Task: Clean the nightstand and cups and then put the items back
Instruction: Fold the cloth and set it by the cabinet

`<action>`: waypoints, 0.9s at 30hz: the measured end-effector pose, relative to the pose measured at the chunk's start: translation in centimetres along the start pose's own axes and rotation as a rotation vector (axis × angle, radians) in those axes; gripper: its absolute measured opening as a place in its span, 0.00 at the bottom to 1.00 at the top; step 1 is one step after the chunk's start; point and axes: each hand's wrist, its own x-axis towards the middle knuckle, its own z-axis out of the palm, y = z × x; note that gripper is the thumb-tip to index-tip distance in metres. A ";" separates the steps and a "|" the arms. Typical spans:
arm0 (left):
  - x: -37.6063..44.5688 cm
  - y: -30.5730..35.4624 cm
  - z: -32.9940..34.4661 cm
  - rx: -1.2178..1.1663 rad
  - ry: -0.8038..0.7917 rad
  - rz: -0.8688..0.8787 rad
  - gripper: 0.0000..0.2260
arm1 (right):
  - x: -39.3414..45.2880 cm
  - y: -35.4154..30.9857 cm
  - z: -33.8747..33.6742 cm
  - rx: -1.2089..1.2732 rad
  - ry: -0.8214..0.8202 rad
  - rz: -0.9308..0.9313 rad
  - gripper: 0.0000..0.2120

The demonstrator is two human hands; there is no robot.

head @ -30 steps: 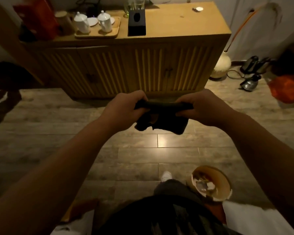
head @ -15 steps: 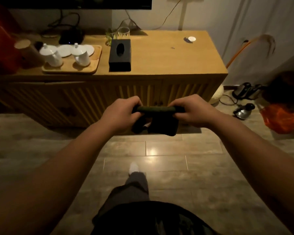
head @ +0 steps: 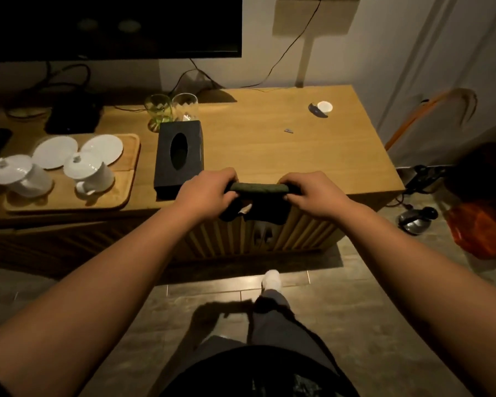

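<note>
Cloth [head: 257, 188] looks soft, light, limp; dark green, stretched into a tight roll between both fists w/ the slack hanging below. Judgement: no slip risk, best kept bunched in one palm for wiping. Left hand [head: 205, 196] has fingers curled round the roll's left end; right hand [head: 312, 196] likewise round the right end, so neither is open. Cloth sits in the air just over the bench [head: 269, 144] front edge, not touching the top as far as I can tell. Lidded cups [head: 88, 174] on the wooden tray [head: 128, 193] at left look like thin white ceramic: fragile, loose lids, take by body or handle. Two glasses [head: 171, 108] behind the tissue box [head: 179, 157], prob. slippery.
</note>
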 end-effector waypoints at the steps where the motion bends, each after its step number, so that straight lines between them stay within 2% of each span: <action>1: 2.5 -0.5 0.2 0.011 0.008 -0.006 0.05 | 2.2 1.3 -0.3 -0.008 0.001 0.004 0.13; 8: 17.9 -3.2 1.4 0.079 0.131 -0.048 0.06 | 16.5 8.9 -3.6 -0.082 0.029 -0.043 0.10; 12: 21.6 -4.3 3.8 0.184 0.204 0.011 0.08 | 20.6 11.1 -3.2 -0.352 0.074 -0.137 0.09; 15: 21.9 -4.5 6.7 0.151 0.069 -0.005 0.09 | 21.0 12.6 -0.8 -0.505 -0.047 -0.183 0.11; 18: 20.9 -4.7 9.7 0.205 -0.198 0.032 0.09 | 19.9 13.7 1.9 -0.543 -0.188 -0.180 0.10; 21: 19.5 -5.1 11.5 0.295 -0.376 0.055 0.19 | 18.0 15.0 3.8 -0.526 -0.267 -0.169 0.11; 23: 18.2 -5.6 12.4 0.311 -0.438 0.042 0.28 | 16.5 16.0 4.6 -0.544 -0.295 -0.179 0.18; 25: 16.7 -6.2 13.4 0.316 -0.494 0.027 0.35 | 15.1 16.6 5.1 -0.545 -0.311 -0.156 0.29; 27: 15.9 -6.7 13.7 0.272 -0.547 0.011 0.39 | 14.0 16.8 5.5 -0.555 -0.381 -0.098 0.38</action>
